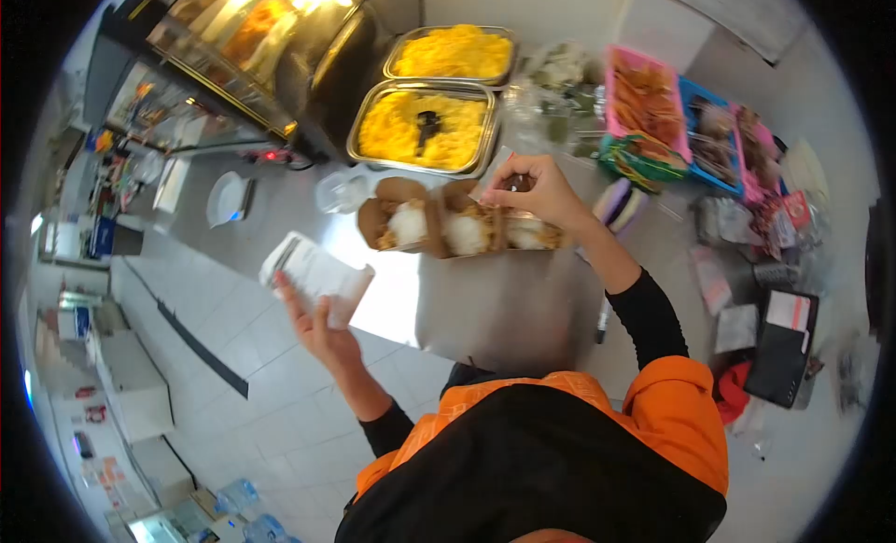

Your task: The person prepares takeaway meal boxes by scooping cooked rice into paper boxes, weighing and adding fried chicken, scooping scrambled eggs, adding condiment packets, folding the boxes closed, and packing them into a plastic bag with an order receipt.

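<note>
Right hand (534, 190) is pinched, pinched item unclear, over food boxes (373, 223) at 12 o'clock; boxes sit in a row, apparently for easy reach. Left hand (327, 341), fingers parted, grips white packet (322, 268) at 10 o'clock.

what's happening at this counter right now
A person in an orange and black top is working over three brown cardboard boxes of food with white portions on top. The left hand holds a white packet out beside the boxes. The right hand is just above them, pinching something small, too blurred to name. Two metal trays of yellow food stand behind the boxes, and a pink basket stands further right.
</note>
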Demonstrator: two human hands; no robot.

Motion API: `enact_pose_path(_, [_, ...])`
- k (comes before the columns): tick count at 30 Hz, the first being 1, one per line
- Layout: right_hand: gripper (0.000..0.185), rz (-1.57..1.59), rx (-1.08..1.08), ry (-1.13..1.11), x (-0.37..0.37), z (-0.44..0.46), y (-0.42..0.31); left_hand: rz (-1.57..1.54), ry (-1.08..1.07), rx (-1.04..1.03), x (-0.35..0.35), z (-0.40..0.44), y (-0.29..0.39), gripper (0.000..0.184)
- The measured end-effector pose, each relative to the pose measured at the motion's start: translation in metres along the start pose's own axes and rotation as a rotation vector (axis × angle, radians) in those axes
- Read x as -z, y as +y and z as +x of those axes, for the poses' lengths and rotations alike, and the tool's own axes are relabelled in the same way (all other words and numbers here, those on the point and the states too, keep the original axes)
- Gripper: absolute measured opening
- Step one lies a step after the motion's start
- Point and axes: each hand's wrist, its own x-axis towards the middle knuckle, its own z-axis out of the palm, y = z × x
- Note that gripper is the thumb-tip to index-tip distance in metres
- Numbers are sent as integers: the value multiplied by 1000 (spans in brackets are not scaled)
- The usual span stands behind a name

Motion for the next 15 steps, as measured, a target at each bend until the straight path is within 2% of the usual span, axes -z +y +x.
enact_pose_path(1, [9, -5, -31, -15, -16, 12, -1, -28, -26, 18, 4, 2, -1, 68])
enact_pose_path(2, [14, -9, 38, -75, -31, 29, 16, -78, -35, 41, 10, 3, -3, 68])
enact_pose_path(5, [22, 336, 23, -115, -77, 58, 21, -213, -60, 110, 20, 14, -6, 68])
enact_pose_path(6, [28, 330, 86, -179, -86, 66, 24, -240, -60, 139, 23, 17, -7, 69])
enact_pose_path(9, [31, 73, 115, -196, -110, 93, 48, -268, -104, 147, 35, 32, -16, 66])
enact_pose_path(10, [28, -349, 269, -113, -107, 94, 45, -271, -135, 144, 37, 36, -19, 64])
enact_pose_path(13, [23, -377, 291, 112, -110, 106, 46, -282, -213, 117, 31, 50, -22, 58])
enact_pose_path(14, [25, -233, 271, 95, -110, 106, 40, 242, -251, -56, 29, 54, -24, 62])
enact_pose_path(15, [29, -14, 170, 3, -115, 101, 24, -90, -302, 98, 19, 61, -17, 70])
